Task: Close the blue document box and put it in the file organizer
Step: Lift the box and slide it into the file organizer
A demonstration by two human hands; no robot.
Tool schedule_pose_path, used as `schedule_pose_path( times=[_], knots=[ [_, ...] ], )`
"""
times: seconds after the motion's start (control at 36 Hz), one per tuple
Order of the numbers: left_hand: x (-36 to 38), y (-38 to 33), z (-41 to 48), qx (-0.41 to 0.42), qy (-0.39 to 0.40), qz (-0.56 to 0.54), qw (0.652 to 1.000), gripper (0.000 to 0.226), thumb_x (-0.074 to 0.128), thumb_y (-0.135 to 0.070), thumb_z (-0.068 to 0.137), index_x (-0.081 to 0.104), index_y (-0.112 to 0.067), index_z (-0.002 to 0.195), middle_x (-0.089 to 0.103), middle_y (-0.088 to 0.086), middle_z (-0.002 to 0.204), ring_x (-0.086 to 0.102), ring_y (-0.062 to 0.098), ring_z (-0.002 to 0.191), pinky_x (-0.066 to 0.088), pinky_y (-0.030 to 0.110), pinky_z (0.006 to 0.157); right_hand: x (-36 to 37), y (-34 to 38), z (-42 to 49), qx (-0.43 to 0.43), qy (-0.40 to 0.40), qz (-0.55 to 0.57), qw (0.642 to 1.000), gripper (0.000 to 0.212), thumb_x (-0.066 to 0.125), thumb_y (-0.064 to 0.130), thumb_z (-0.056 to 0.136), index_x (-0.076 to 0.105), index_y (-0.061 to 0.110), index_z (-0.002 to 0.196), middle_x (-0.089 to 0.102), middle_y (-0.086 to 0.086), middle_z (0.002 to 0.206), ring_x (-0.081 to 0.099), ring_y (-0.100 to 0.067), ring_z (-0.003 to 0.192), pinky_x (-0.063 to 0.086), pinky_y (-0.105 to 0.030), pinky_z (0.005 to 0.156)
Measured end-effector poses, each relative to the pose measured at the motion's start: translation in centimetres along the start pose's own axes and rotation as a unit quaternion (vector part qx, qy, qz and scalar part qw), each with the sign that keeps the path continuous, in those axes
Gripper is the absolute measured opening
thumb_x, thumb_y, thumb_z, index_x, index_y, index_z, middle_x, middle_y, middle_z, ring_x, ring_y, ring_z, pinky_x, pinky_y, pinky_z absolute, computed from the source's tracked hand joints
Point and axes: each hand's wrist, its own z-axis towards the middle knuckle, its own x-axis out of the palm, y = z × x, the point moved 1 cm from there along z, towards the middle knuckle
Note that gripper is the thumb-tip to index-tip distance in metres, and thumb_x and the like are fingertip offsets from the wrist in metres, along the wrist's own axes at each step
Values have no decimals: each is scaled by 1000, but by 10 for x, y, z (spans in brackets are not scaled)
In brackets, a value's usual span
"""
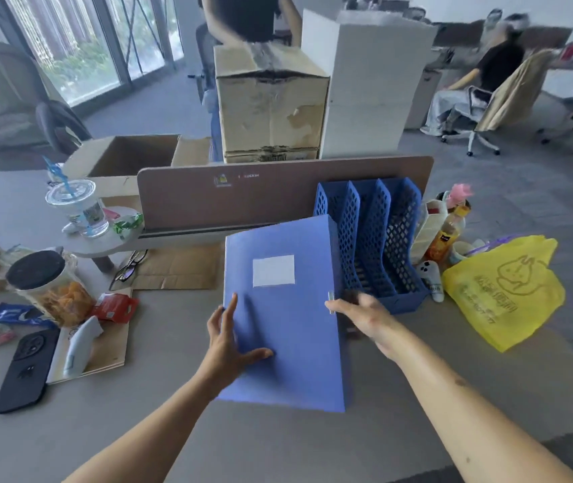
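1. Near the middle of the desk [313, 447], toward its front edge, the blue document box [283, 318] is seen lying flat, lid down, just beside the blue file organizer [372, 238].
2. It is pressed by the left hand [227, 339], fingers spread flat on the cover; nothing is clamped.
3. The clasp [331, 302] on the right edge is met by the right hand [365, 317], fingers loosely apart.
4. Closing is judged nearly finished; next, fastening, gripping, upending and slotting are called for.
5. The white label [273, 270] is blank; writing on the yellow plastic bag [504, 291] cannot be read.
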Motion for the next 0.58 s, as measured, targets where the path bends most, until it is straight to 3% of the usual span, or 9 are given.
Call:
schedule_pose_path(
  times=[0.06, 0.11, 0.17, 0.25, 0.31, 0.39, 0.44, 0.5, 0.58],
  knots=[
    [1, -12, 10, 36, 13, 2, 999, 140, 83, -75, 35, 11, -44, 152, 15, 8, 154, 14, 15, 147, 19, 31, 116, -17, 14, -9, -17, 11, -10, 1000, 30, 69, 34, 84, 55, 32, 110, 64, 14, 105, 65, -11, 98, 57, -32, 74],
    [4, -27, 19, 57, 32, -4, 998, 138, 87, -66, 38, 12, -46, 152, 14, 4, 154, 12, 10, 146, 21, 36, 117, -31, 26, -18, -26, 1, -39, 999, 42, 71, 35, 81, 49, 33, 116, 61, 12, 110, 63, -15, 104, 56, -41, 88],
    [10, -42, 26, 80, 44, -11, 996, 136, 90, -59, 41, 13, -47, 153, 13, 1, 155, 11, 5, 145, 22, 38, 117, -44, 35, -26, -45, -22, -71, 996, 53, 73, 39, 76, 47, 31, 121, 59, 11, 117, 60, -12, 107, 51, -41, 96],
    [22, -60, 35, 100, 58, -22, 993, 139, 90, -63, 39, 12, -49, 153, 12, -2, 156, 10, 0, 143, 21, 35, 115, -60, 44, -38, -63, -62, -81, 993, 56, 74, 36, 76, 47, 25, 125, 60, 9, 118, 57, -2, 99, 48, -30, 83],
    [32, -73, 38, 104, 74, -34, 991, 141, 93, -57, 41, 9, -49, 153, 11, -5, 155, 11, -6, 141, 19, 32, 113, -69, 49, -47, -71, -85, -75, 991, 54, 74, 36, 75, 49, 25, 121, 62, 8, 113, 61, -7, 97, 49, -28, 75],
    [51, -91, 43, 95, 110, -60, 988, 140, 97, -34, 52, 2, -49, 153, 10, -14, 155, 10, -32, 125, 17, 28, 112, -84, 52, -57, -90, -128, -79, 984, 53, 76, 34, 72, 51, 26, 119, 63, 9, 112, 61, -12, 100, 50, -27, 74],
    [64, -103, 50, 86, 142, -74, 983, 135, 96, -37, 56, -2, -57, 147, 6, -22, 159, 11, -23, 133, 17, 28, 115, -91, 54, -64, -99, -160, -98, 977, 53, 77, 34, 70, 51, 29, 116, 64, 12, 108, 62, -14, 100, 52, -30, 79],
    [73, -120, 56, 72, 188, -108, 974, 128, 92, -50, 59, -5, -66, 141, 7, -29, 161, 16, -5, 145, 22, 39, 121, -96, 53, -70, -98, -197, -132, 966, 55, 76, 40, 61, 50, 32, 109, 67, 11, 101, 64, -19, 97, 54, -39, 83],
    [82, -148, 64, 50, 235, -155, 958, 118, 82, -61, 67, -4, -60, 148, 22, -30, 159, 29, 7, 146, 32, 54, 116, -96, 53, -76, -81, -242, -181, 950, 62, 74, 42, 65, 43, 32, 117, 64, 4, 106, 62, -27, 97, 51, -39, 82]
  ],
)
